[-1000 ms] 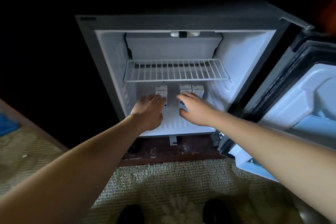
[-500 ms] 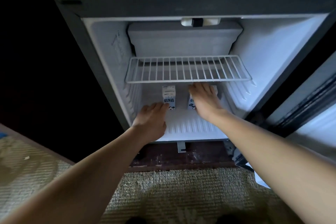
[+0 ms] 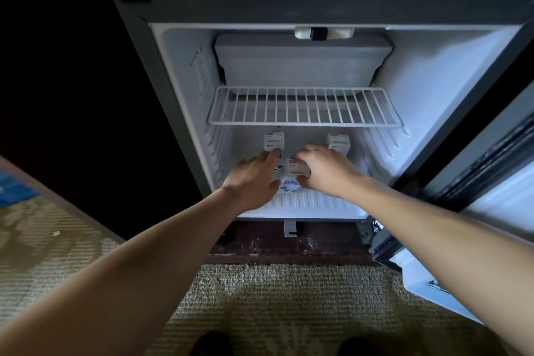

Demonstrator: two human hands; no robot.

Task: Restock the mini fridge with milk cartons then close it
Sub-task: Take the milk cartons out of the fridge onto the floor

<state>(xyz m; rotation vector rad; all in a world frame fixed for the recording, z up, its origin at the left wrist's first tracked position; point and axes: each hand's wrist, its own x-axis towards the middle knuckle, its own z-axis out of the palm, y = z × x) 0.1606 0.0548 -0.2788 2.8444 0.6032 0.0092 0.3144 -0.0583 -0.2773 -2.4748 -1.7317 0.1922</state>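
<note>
Right hand grips upright front carton, fridge floor; left hand loose beside, touching; gap behind.

Three white cartons are seen upright on the floor of the open fridge, under its wire shelf.

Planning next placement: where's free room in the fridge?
Wire shelf is bare. Floor strip before the hands is free. Crowded mid-floor: left carton, right carton, front carton gripped by right hand; left hand alongside.
</note>
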